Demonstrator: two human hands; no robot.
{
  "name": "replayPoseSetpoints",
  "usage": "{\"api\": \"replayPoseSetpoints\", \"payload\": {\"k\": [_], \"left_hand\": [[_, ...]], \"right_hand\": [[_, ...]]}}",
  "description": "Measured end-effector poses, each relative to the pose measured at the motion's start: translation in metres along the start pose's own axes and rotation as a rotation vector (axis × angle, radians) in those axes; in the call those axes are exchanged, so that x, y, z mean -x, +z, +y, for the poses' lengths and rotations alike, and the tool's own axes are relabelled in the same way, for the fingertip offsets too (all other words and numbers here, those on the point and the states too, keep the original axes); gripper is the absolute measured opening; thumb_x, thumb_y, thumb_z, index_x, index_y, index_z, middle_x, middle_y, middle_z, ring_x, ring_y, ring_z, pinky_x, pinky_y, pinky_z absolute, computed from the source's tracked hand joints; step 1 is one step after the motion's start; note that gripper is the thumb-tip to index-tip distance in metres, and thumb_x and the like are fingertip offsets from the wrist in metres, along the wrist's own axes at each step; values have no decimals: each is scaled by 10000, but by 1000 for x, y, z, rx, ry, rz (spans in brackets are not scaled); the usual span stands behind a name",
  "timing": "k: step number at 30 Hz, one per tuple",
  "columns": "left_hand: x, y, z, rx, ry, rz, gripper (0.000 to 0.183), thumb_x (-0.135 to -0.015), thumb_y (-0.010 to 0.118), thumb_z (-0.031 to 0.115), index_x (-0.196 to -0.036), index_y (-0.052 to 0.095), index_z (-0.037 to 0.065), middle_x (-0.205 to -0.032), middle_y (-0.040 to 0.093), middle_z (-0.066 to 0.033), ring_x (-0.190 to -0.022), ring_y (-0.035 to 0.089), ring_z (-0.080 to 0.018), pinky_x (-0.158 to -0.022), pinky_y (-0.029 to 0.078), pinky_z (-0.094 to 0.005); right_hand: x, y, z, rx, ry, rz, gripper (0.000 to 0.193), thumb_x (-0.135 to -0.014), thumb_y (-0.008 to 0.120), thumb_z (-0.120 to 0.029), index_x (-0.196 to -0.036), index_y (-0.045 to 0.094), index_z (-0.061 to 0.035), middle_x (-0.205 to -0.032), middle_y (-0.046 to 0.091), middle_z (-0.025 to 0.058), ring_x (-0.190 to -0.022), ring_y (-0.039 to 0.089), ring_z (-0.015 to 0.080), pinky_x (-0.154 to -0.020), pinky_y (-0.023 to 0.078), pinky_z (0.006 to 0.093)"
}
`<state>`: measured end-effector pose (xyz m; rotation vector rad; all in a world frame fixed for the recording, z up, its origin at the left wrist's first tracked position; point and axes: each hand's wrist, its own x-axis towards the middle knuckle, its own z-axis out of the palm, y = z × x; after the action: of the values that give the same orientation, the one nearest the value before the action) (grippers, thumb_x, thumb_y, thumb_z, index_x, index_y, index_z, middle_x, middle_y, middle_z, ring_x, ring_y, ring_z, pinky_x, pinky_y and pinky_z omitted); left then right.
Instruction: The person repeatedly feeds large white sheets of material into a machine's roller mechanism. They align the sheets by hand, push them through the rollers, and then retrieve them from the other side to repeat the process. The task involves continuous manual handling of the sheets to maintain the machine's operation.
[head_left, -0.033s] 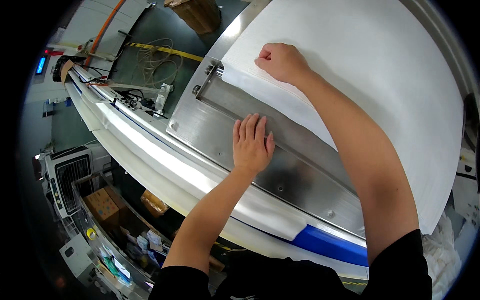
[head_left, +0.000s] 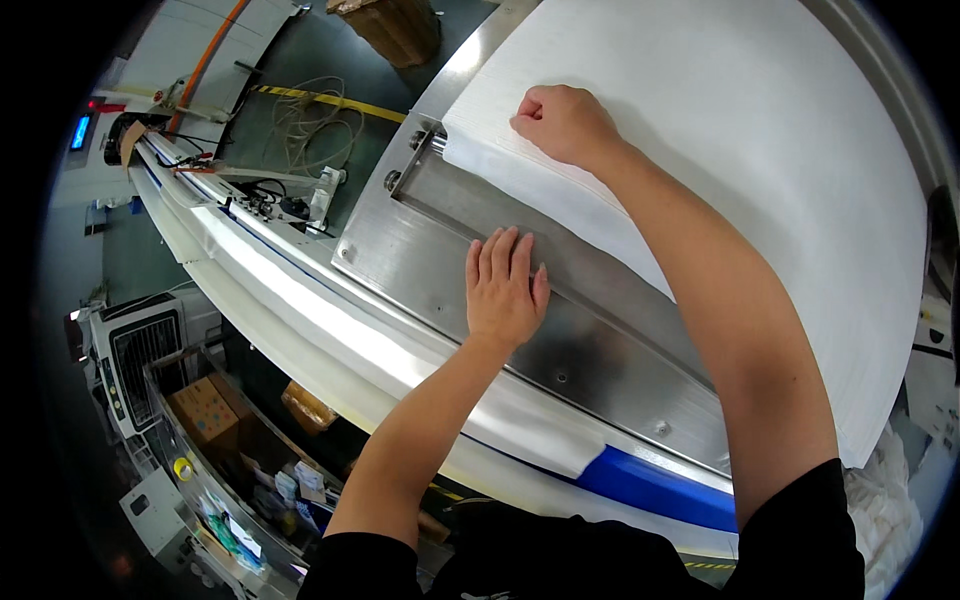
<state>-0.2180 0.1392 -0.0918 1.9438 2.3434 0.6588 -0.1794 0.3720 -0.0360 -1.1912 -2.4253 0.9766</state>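
Note:
My left hand lies flat on the brushed metal table, its fingers stretched out beside a long slot in the metal. Over a broad white sheet of fabric, near its left edge, my right hand is closed with the fingers curled in. Whatever those fingers may hold is hidden. The sheet's wavy front edge hangs beside the slot, and a short piece of a metal roller shows at the slot's left end.
Along the table's front runs a white strip of material over a blue band. Cardboard boxes stand at lower left, near a grey air cooler. Coiled cable lies on the floor at upper left.
The right end of the white strip along the front has slid slightly left, baring a little more of the blue band. Both my hands stay in place.

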Motion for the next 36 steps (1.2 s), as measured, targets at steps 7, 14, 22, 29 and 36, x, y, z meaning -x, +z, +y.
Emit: {"api": "replayPoseSetpoints", "payload": {"k": [7,14,22,29,36], "left_hand": [[-2,-3,0,47,-9,-5,419,-876,542,226,-1257,505,56,-1284,495,-140,-1235,435,-326,-1089,255,-484],[-79,-12,-41,-9,63,275,485,-859,561,179,-1317,472,44,-1331,486,-154,-1228,456,-321,-1084,265,-474],[-124,-13,-74,-212,196,239,487,-858,529,148,-1335,465,69,-1359,491,-102,-1297,429,-271,-1092,275,-443],[-118,-12,-77,-207,183,234,457,-841,550,156,-1291,493,97,-1331,513,-83,-1279,449,-259,-1086,290,-424],[-115,-33,-83,-229,261,234,349,-762,633,174,-1098,555,121,-1182,580,-57,-1166,526,-251,-976,374,-439]], "right_hand": [[5,3,-2,53,43,81,156,-780,590,-258,-826,679,-139,-777,686,55,-768,651,271,-684,514,394],[6,4,5,114,-23,145,162,-800,619,-281,-838,676,-134,-752,684,30,-716,648,239,-658,512,371],[3,7,10,221,-13,184,177,-819,637,-316,-858,683,-150,-765,695,24,-722,662,224,-658,523,364],[4,5,12,151,-42,191,162,-810,578,-288,-812,674,-158,-762,685,73,-730,655,294,-679,519,425],[3,1,6,158,6,165,179,-842,609,-313,-879,682,-154,-778,694,44,-734,657,247,-669,517,383]]}}
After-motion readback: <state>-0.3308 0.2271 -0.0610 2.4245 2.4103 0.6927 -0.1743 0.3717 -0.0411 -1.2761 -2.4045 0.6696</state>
